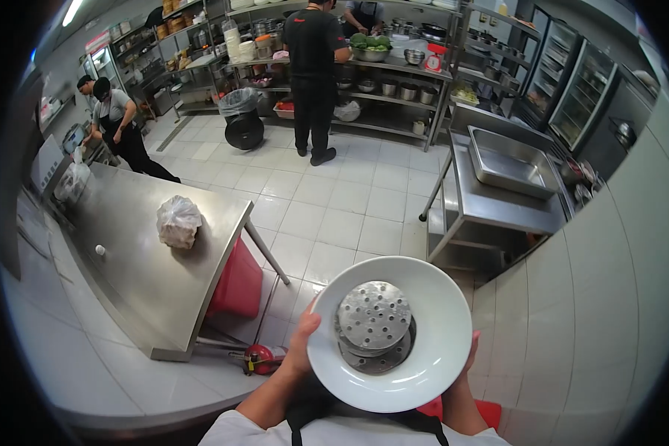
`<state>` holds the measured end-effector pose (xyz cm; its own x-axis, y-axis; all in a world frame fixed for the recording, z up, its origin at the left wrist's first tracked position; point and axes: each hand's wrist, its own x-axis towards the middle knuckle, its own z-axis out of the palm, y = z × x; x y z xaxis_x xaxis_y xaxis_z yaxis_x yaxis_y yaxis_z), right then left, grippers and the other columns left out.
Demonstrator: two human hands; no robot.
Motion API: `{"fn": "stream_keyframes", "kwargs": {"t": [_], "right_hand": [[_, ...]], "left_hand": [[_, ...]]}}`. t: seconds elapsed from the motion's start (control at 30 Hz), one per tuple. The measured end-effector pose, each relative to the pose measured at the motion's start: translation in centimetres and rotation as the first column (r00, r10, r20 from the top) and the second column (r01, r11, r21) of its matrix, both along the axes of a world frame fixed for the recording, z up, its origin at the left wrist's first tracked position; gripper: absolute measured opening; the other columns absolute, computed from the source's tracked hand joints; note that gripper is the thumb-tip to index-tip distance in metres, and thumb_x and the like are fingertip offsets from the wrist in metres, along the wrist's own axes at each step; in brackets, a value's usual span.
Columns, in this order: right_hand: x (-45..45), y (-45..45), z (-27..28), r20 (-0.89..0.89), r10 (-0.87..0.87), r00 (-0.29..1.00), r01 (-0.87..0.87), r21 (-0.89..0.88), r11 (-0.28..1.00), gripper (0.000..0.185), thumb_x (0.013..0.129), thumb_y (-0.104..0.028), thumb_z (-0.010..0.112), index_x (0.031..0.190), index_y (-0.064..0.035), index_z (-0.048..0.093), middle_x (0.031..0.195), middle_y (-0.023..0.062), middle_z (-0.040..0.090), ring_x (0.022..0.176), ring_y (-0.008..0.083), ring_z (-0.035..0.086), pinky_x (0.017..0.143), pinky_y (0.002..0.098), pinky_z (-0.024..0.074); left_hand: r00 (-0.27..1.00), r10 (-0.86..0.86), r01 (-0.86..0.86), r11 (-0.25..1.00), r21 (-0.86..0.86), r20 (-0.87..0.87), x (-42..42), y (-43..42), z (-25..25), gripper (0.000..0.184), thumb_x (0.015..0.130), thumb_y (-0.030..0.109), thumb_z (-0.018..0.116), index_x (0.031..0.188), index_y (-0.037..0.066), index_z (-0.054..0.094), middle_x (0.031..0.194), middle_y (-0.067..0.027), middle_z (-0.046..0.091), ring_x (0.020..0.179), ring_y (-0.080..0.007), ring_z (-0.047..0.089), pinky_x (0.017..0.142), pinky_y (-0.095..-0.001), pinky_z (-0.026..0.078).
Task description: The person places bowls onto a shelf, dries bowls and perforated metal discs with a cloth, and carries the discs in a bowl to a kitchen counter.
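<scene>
A wide white bowl (442, 334) is held up in front of my body, between both hands. Inside it lie round metal discs (375, 316) with holes, stacked unevenly and overlapping. My left hand (302, 338) grips the bowl's left edge, its thumb near the rim. On the right edge is my right hand (470, 357), mostly hidden behind the bowl, with only part of the fingers showing.
A steel table (134, 260) with a plastic-wrapped bundle (178, 221) stands at left, a red bin (238, 282) and fire extinguisher (266, 360) beside it. A deep steel tray (513, 163) rests on a right-hand table. Several people work farther back.
</scene>
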<state>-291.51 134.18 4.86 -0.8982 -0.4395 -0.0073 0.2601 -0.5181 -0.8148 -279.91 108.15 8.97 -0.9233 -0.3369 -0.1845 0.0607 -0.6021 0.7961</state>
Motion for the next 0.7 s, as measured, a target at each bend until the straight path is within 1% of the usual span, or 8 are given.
{"fn": "stream_keyframes", "kwargs": {"t": [0.07, 0.1, 0.17, 0.23, 0.43, 0.53, 0.63, 0.7], "right_hand": [[-3.9, -3.8, 0.5, 0.025, -0.015, 1.0, 0.014, 0.003, 1.0, 0.077, 0.098, -0.065, 0.038, 0.14, -0.0005, 0.047, 0.132, 0.0162, 0.058, 0.118, 0.0285, 0.057, 0.102, 0.042, 0.0458], [-5.9, -5.2, -0.1, 0.011, -0.02, 1.0, 0.02, 0.032, 0.999, 0.076, 0.098, -0.064, 0.038, 0.139, -0.0012, 0.048, 0.131, 0.0154, 0.058, 0.118, 0.0274, 0.057, 0.102, 0.0408, 0.0456], [-9.4, -8.1, 1.2, -0.092, 0.037, 0.995, -0.026, 0.117, 0.993, 0.074, 0.099, -0.063, 0.038, 0.138, -0.0011, 0.049, 0.13, 0.0147, 0.058, 0.118, 0.0266, 0.057, 0.101, 0.0398, 0.046], [-12.5, -11.5, 1.7, -0.112, 0.07, 0.991, -0.058, 0.107, 0.993, 0.072, 0.1, -0.062, 0.037, 0.138, -0.0013, 0.05, 0.129, 0.0138, 0.059, 0.117, 0.0255, 0.057, 0.1, 0.0383, 0.046], [-21.2, -19.0, 0.1, -0.042, 0.108, 0.993, -0.102, 0.123, 0.987, 0.081, 0.099, -0.067, 0.031, 0.14, 0.0011, 0.046, 0.131, 0.015, 0.058, 0.119, 0.0255, 0.056, 0.101, 0.0383, 0.045], [-24.8, -23.5, 1.9, -0.018, 0.037, 0.999, -0.035, 0.088, 0.996, 0.077, 0.1, -0.064, 0.03, 0.136, 0.0008, 0.05, 0.125, 0.0148, 0.062, 0.113, 0.0259, 0.061, 0.096, 0.0376, 0.0499], [-28.9, -26.9, 3.2, -0.03, 0.072, 0.997, -0.066, 0.163, 0.984, 0.076, 0.098, -0.065, 0.037, 0.139, -0.0024, 0.048, 0.133, 0.0137, 0.056, 0.119, 0.0261, 0.056, 0.102, 0.0398, 0.0443], [-32.1, -29.9, 3.5, -0.012, 0.106, 0.994, -0.104, 0.1, 0.989, 0.076, 0.098, -0.065, 0.037, 0.139, -0.0022, 0.048, 0.133, 0.0138, 0.056, 0.119, 0.0263, 0.055, 0.102, 0.04, 0.0444]], "left_hand": [[0.997, 0.08, -0.08, 0.997, -0.009, -0.005, -2.6, -2.2, -0.3, 0.076, 0.089, 0.053, 0.05, 0.137, -0.005, 0.046, 0.13, -0.0221, 0.057, 0.116, -0.0324, 0.059, 0.1, -0.0432, 0.046], [0.995, 0.095, -0.093, 0.994, 0.052, -0.035, -4.1, -3.3, -0.9, 0.077, 0.089, 0.055, 0.049, 0.139, -0.004, 0.045, 0.132, -0.0225, 0.056, 0.118, -0.0334, 0.058, 0.102, -0.0443, 0.046], [0.992, 0.118, -0.113, 0.988, 0.109, -0.035, -6.9, -5.7, -0.4, 0.075, 0.088, 0.051, 0.053, 0.141, -0.002, 0.042, 0.132, -0.0194, 0.055, 0.119, -0.0294, 0.056, 0.103, -0.0403, 0.043], [0.99, 0.143, -0.141, 0.98, 0.139, -0.002, -9.4, -8.4, -0.4, 0.074, 0.088, 0.048, 0.054, 0.143, -0.001, 0.04, 0.131, -0.018, 0.055, 0.118, -0.0275, 0.057, 0.103, -0.0385, 0.043], [0.998, 0.063, -0.061, 0.994, 0.092, -0.016, -18.2, -18.3, -1.1, 0.077, 0.089, 0.048, 0.054, 0.145, -0.002, 0.037, 0.135, -0.0183, 0.052, 0.124, -0.0258, 0.052, 0.106, -0.0386, 0.04], [0.999, 0.043, -0.042, 0.999, 0.015, -0.032, -22.9, -22.5, 1.1, 0.078, 0.089, 0.047, 0.054, 0.146, -0.002, 0.036, 0.138, -0.0177, 0.05, 0.127, -0.0251, 0.049, 0.107, -0.0386, 0.038], [0.997, 0.008, -0.002, 0.997, 0.08, -0.074, -27.5, -26.4, 0.4, 0.08, 0.088, 0.047, 0.055, 0.147, -0.002, 0.034, 0.139, -0.0175, 0.049, 0.129, -0.0257, 0.048, 0.108, -0.0382, 0.037], [0.996, 0.046, -0.042, 0.998, 0.056, -0.074, -30.5, -28.6, 0.6, 0.082, 0.088, 0.048, 0.055, 0.148, -0.002, 0.032, 0.141, -0.0175, 0.048, 0.13, -0.026, 0.047, 0.109, -0.0382, 0.036]]}}
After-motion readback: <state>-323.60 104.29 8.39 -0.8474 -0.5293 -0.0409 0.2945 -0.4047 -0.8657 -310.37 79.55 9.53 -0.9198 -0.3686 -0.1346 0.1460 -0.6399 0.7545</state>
